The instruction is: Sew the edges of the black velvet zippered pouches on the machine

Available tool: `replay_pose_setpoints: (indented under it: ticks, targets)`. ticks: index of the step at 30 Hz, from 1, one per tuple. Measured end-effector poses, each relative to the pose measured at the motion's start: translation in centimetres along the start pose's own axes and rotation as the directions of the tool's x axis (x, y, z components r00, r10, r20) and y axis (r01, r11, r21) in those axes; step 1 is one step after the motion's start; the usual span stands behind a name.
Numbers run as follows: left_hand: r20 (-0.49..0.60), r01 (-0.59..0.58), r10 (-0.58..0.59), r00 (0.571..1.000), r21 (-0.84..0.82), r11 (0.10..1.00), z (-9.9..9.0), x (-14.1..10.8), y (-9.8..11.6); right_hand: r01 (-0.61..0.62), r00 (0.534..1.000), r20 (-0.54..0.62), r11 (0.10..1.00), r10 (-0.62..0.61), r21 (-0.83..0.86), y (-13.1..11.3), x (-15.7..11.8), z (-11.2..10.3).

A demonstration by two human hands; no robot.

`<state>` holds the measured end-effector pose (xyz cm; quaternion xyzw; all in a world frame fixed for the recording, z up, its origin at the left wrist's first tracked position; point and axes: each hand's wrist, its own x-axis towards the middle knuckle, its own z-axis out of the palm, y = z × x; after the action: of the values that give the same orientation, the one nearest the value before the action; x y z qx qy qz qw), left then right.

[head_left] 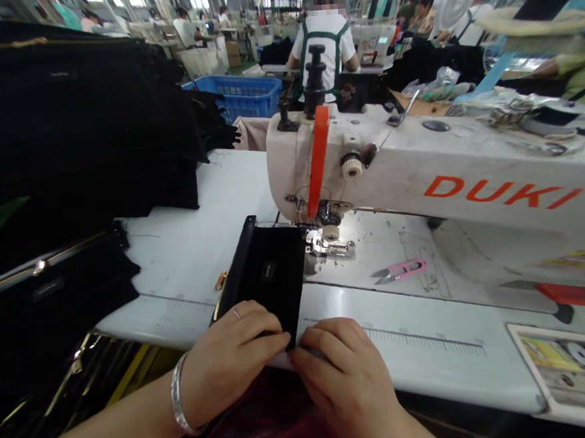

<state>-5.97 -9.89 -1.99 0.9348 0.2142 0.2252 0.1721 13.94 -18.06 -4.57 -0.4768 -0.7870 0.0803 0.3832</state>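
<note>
White tabletop (175, 257) is bearing blk pc (279, 250), zip (216, 308) & label (268, 271) already on, side seam unclear; L hand (235, 360) is pinching it, R hand (350, 372) is half-curling alongside, grip unclear.

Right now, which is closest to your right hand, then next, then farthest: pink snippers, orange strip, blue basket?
1. Pink snippers: on the table, right of my right hand.
2. Orange strip: on the sewing machine.
3. Blue basket: far back, left.

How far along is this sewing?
The black fabric piece already has its zipper and label. The left hand and right hand hold its near end, its edge beside the presser foot. What remains is unclear: that edge's stitching doesn't show, nor whether the black pile is finished.
</note>
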Motion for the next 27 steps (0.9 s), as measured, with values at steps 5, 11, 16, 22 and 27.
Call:
replay_pose_setpoints:
  ticks: [5,11,16,22,27]
  targets:
    - [0.042,-0.042,0.043,0.998,-0.019,0.999,0.3,-0.1,-0.4,-0.027,0.999,-0.030,0.999,0.028,0.033,0.0,-0.2,-0.1]
    - [0.046,0.014,-0.011,0.999,-0.060,0.998,-0.2,-0.2,-0.5,-0.030,0.998,-0.056,0.998,0.033,0.056,0.2,-0.2,-0.1]
    - [-0.003,-0.119,0.119,0.993,-0.038,0.992,-0.2,0.0,-0.8,0.091,0.994,-0.051,0.996,-0.092,-0.022,0.5,0.4,0.0]
    - [-0.024,-0.152,0.152,0.988,-0.033,0.988,0.0,0.8,-1.2,0.078,0.995,-0.043,0.986,-0.085,-0.151,0.8,0.4,0.6]
    - [-0.015,-0.210,0.211,0.977,0.019,0.977,-0.2,2.1,-2.1,0.057,0.996,0.077,0.985,-0.045,-0.162,1.4,0.8,0.2]
